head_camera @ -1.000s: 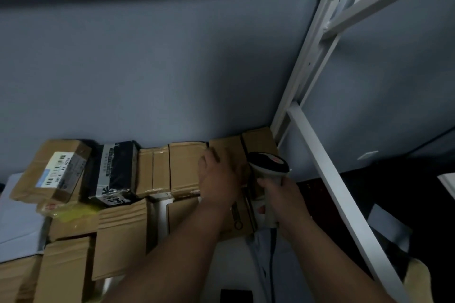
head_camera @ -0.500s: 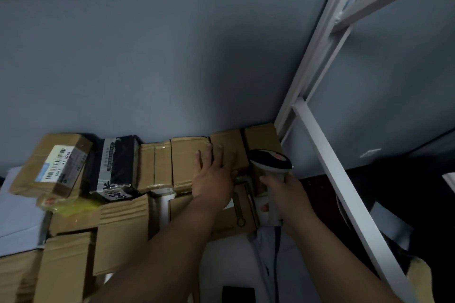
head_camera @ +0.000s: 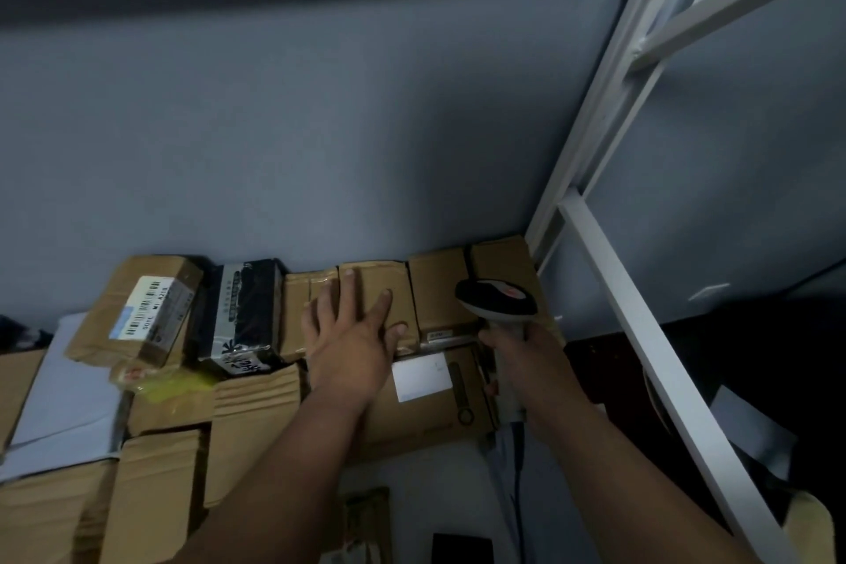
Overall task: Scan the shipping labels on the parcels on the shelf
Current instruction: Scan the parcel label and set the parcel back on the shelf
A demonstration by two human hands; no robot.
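Observation:
Brown cardboard parcels stand in a row against the grey wall. My left hand (head_camera: 350,334) lies flat with spread fingers on the middle parcel (head_camera: 393,284) of that row. My right hand (head_camera: 517,346) grips the handle of a white and black barcode scanner (head_camera: 496,300), whose head hangs over the parcels at the right end. Just below the left hand lies a flat box with a white shipping label (head_camera: 421,376). A tilted parcel with a barcode label (head_camera: 142,309) rests at the left.
A black and silver packet (head_camera: 240,318) stands between the labelled parcel and the brown row. More flat cardboard boxes (head_camera: 155,490) and a white envelope (head_camera: 64,408) fill the lower left. A white metal shelf frame (head_camera: 641,316) slants down the right side.
My left hand has slid left and opened out, from the right-hand parcels to the middle one, uncovering the white label below. The scanner stays in my right hand in almost the same place.

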